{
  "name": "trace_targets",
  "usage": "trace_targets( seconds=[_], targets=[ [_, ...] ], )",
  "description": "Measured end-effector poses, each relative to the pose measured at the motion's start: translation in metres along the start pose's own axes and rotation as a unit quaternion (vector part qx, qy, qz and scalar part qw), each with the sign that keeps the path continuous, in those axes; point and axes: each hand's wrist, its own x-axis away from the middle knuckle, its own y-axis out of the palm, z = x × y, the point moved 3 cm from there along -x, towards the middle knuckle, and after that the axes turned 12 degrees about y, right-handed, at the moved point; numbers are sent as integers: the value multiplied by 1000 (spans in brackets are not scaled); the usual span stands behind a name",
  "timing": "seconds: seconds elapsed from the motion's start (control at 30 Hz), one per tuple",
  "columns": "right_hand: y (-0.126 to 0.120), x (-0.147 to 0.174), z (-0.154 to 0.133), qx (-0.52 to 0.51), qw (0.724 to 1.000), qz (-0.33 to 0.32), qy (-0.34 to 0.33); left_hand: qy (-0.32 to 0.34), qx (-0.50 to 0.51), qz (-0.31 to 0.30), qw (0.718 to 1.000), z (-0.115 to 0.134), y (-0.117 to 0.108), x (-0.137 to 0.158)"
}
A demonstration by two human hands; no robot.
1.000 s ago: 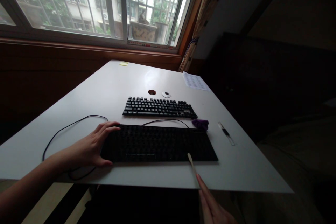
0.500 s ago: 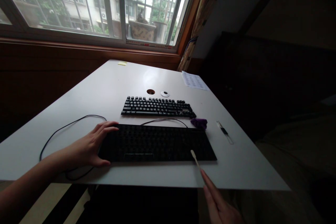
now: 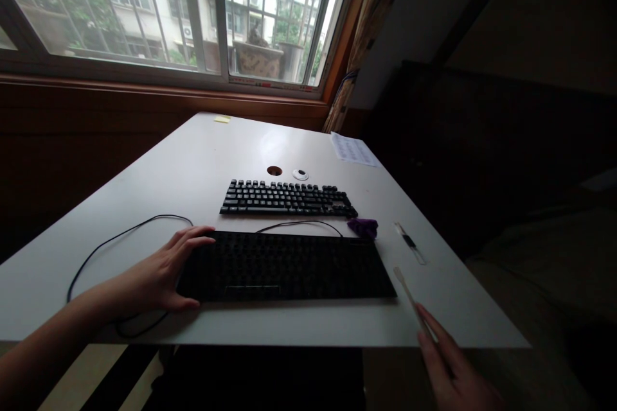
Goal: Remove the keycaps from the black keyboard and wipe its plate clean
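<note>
My left hand (image 3: pixel 168 273) spans the left end of a black keyboard (image 3: pixel 294 266), fingertips over its far edge and thumb at its near edge. The keyboard lies flat near the front of the white table. In my right hand (image 3: pixel 446 353) is a slim pale brush (image 3: pixel 406 289), pinched between thumb and fingers. Its tip points away from me, just off the keyboard's right end; its bristles are too small to make out. Behind the black keyboard lies a second keyboard (image 3: pixel 289 199) with some keycaps off at its right part. A purple cloth (image 3: pixel 363 227) touches the far right corner.
A wire keycap puller (image 3: pixel 409 242) lies on the right of the white table (image 3: pixel 164 189). Farther back are a cable hole (image 3: pixel 274 171), its white cover (image 3: pixel 300 174), a printed sheet (image 3: pixel 354 149) and a yellow note (image 3: pixel 222 119). A black cable (image 3: pixel 103 241) loops at left.
My right hand has moved right with the brush, taking its tip from above the keyboard's right part to beyond its right end. My left hand stays on the keyboard. The view has shifted slightly.
</note>
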Motion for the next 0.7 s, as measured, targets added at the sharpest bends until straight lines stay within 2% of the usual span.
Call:
trace_targets(
  seconds=[0.1,0.23,0.4,0.5,0.7],
  targets=[
    [5,-40,-17,63,996,30,-54,-2,4,6,1000,2,-2,0],
    [20,-82,-30,143,984,61,-84,-3,1,9,1000,5,-3,0],
    [23,-110,-32,133,959,105,-229,6,0,14,1000,4,-2,1],
    [19,-121,-47,126,939,136,-290,-5,2,1,1000,3,-1,2],
    [34,-147,-98,12,942,134,-308,-1,6,-8,1000,3,-5,4]
  ],
)
